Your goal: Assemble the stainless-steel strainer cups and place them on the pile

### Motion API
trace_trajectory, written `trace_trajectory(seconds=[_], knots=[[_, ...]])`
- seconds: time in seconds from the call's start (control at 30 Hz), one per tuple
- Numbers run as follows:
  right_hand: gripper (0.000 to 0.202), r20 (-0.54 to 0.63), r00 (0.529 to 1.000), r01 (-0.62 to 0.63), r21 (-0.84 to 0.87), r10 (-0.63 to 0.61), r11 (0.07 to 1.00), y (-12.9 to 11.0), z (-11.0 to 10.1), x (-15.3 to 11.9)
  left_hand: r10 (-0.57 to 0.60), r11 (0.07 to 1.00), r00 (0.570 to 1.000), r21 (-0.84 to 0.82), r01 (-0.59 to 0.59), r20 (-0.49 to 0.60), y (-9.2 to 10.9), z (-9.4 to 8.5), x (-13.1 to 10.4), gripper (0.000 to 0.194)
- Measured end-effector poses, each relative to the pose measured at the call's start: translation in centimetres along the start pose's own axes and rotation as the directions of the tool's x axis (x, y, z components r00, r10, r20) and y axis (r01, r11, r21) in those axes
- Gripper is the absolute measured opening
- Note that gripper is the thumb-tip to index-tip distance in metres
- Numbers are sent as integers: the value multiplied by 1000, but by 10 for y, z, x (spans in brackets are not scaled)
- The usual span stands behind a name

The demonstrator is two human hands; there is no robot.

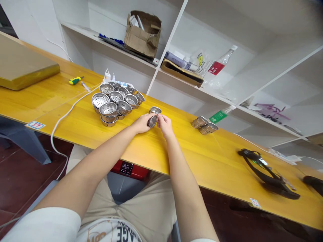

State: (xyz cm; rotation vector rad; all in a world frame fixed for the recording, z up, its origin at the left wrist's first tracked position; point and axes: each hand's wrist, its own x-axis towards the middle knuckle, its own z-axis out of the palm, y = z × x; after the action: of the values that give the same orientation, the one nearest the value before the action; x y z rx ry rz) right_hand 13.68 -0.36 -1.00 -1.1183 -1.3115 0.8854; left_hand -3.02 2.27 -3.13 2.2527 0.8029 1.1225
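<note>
A small perforated metal cup (152,121) is tilted in my left hand (141,124), whose fingers are closed round it. My right hand (164,124) is pinched close beside the cup's rim; whatever its fingertips hold, if anything, is too small to make out. Just behind both hands, another metal cup (155,110) stands on the yellow table (141,148). To the left, several stacked perforated cups (108,108) form a cluster. Two more stacks of cups (208,128) stand to the right of my hands.
A green-labelled bottle (219,116) stands behind the right stacks. A black headset-like strap (267,174) lies at the right. A screwdriver (75,80), white cable (66,117) and large board (25,62) are at the left. Shelves with a torn cardboard box (142,37) rise behind.
</note>
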Motion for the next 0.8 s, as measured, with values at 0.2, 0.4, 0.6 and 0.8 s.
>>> trace_trajectory(seconds=[0.2, 0.4, 0.6, 0.8], knots=[[53, 23, 997, -73, 45, 72, 996, -2, -1, 0, -74, 967, 997, -244, 72, 1, -5, 9, 3, 71], [46, -27, 993, -108, 136, 113, 985, -11, -4, 0, -227, 824, 973, -523, 219, 51, 1, 13, 6, 79], [41, -63, 983, -154, 243, 174, 958, -18, -3, -1, -426, 527, 894, -765, 371, 141, 22, 9, 7, 56], [45, -9, 990, -137, 246, 144, 959, -23, 15, -14, -473, 474, 881, -839, 268, 15, 24, 8, 13, 52]])
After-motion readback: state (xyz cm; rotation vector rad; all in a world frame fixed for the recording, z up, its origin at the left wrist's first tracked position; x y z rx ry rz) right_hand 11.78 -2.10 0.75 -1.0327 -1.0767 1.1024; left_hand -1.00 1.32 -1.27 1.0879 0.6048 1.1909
